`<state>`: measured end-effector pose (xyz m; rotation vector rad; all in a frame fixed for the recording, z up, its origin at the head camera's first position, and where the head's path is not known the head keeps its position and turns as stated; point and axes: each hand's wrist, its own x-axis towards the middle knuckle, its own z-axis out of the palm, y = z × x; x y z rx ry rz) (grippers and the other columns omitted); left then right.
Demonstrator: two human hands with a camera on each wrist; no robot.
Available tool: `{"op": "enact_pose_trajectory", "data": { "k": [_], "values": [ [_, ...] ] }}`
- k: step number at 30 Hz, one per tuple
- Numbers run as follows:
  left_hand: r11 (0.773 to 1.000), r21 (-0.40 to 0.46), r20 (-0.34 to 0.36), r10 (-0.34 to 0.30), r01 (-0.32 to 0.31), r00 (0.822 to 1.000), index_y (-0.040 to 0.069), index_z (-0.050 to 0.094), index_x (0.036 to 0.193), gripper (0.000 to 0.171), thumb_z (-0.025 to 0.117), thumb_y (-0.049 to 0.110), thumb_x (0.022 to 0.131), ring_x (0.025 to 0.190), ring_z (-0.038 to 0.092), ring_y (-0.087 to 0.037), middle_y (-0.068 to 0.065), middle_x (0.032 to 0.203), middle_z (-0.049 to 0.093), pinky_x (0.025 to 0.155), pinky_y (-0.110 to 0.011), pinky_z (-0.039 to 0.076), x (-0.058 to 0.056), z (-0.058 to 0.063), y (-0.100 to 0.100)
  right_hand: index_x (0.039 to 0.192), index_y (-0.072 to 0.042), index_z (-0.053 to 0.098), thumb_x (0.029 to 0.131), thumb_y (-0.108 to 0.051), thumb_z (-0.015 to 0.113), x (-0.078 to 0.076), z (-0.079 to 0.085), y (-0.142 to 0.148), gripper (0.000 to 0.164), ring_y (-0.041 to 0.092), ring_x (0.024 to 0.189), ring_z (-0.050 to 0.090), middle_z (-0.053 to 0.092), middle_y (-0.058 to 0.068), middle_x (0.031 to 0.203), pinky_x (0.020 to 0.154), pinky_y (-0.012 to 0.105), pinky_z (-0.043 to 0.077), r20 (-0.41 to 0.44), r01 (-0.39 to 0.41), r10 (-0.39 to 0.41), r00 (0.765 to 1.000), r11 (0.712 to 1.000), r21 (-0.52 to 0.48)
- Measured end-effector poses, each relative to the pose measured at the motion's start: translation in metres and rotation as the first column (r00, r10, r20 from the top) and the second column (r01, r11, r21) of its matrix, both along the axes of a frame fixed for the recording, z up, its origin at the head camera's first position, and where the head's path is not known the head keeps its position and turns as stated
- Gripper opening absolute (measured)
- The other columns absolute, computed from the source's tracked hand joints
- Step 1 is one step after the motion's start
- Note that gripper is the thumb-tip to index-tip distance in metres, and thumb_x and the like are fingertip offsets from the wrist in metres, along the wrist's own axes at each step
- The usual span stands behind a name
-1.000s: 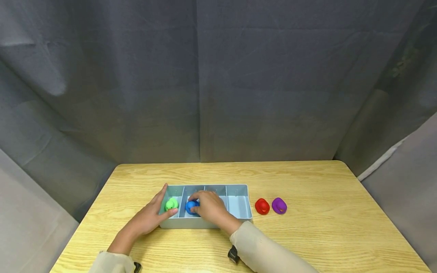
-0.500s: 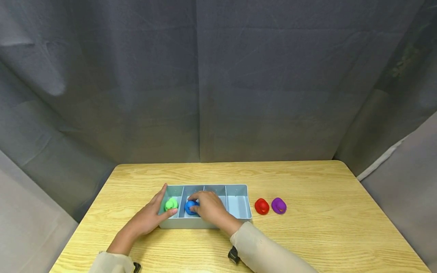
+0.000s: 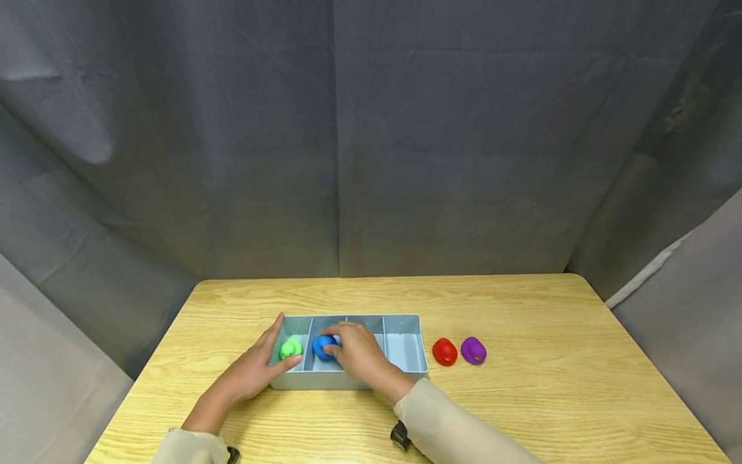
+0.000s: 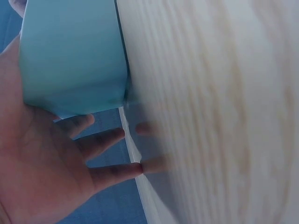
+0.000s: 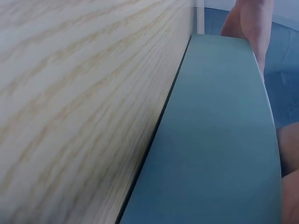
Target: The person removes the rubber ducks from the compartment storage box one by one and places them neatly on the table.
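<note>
In the head view, a grey-blue box [image 3: 406,348] with a row of compartments stands on the table. My left hand [image 3: 249,370] lies against its left end, thumb over the front rim and fingers stretched along the side; the left wrist view shows those fingers [image 4: 100,142] spread and nearly straight. A green rubber duck [image 3: 290,348] sits in the leftmost compartment. My right hand [image 3: 359,354] reaches over the box and pinches a blue rubber duck [image 3: 323,348] between thumb and fingers in the second compartment. In the right wrist view the box wall hides the blue duck.
To the right of the box, a red rubber duck [image 3: 444,352] and a purple rubber duck [image 3: 474,350] rest side by side on the wooden table [image 3: 551,399]. Grey curtains [image 3: 440,161] hang behind the table and along both sides.
The blue duck has shifted very slightly left and toward the back under my right fingers. My left hand stays in place, and the other ducks have not moved.
</note>
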<state>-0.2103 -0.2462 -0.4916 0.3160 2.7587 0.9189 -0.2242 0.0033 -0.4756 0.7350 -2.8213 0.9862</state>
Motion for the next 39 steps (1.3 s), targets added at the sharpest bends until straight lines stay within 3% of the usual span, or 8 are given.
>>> {"op": "enact_pose_trajectory", "data": {
  "k": [8, 23, 30, 39],
  "values": [
    [1.0, 0.007, -0.02, -0.007, 0.007, 1.0, 0.023, -0.007, 0.167, 0.099, 0.056, 0.062, 0.1, 0.153, 0.021, -0.048, -0.017, 0.173, 0.007, 0.115, -0.071, 0.026, 0.0, -0.001, 0.0, 0.119, -0.013, 0.078, 0.093, -0.018, 0.078, 0.002, 0.005, 0.004, 0.027, 0.026, 0.119, 0.067, 0.075, 0.003, 0.122, 0.101, 0.044, 0.052, -0.008, -0.013, 0.013, 1.0, 1.0, -0.023],
    [1.0, -0.001, -0.01, -0.005, 0.005, 1.0, 0.025, -0.008, 0.167, 0.099, 0.054, 0.064, 0.1, 0.152, 0.022, -0.049, -0.016, 0.173, 0.007, 0.114, -0.073, 0.026, 0.002, 0.001, 0.0, 0.126, -0.011, 0.074, 0.096, -0.019, 0.075, 0.007, 0.024, 0.016, 0.03, 0.028, 0.123, 0.064, 0.072, 0.005, 0.128, 0.104, 0.047, 0.05, 0.049, -0.075, 0.079, 0.996, 0.994, -0.076],
    [1.0, -0.005, 0.0, 0.003, -0.003, 1.0, 0.027, -0.008, 0.167, 0.1, 0.054, 0.066, 0.099, 0.153, 0.021, -0.049, -0.016, 0.173, 0.007, 0.114, -0.073, 0.025, 0.001, 0.002, 0.0, 0.127, -0.009, 0.072, 0.098, -0.016, 0.073, 0.008, 0.033, 0.027, 0.03, 0.028, 0.111, 0.069, 0.071, 0.005, 0.121, 0.093, 0.041, 0.056, 0.088, -0.108, 0.122, 0.989, 0.984, -0.144],
    [1.0, -0.008, -0.002, 0.012, -0.012, 1.0, 0.027, -0.007, 0.167, 0.1, 0.056, 0.065, 0.099, 0.153, 0.021, -0.048, -0.016, 0.173, 0.008, 0.116, -0.071, 0.025, 0.0, 0.001, 0.001, 0.127, -0.008, 0.071, 0.098, -0.012, 0.072, 0.003, 0.038, 0.041, 0.03, 0.026, 0.101, 0.072, 0.069, 0.006, 0.12, 0.087, 0.037, 0.06, 0.161, -0.093, 0.131, 0.978, 0.97, -0.227]
  ]
}}
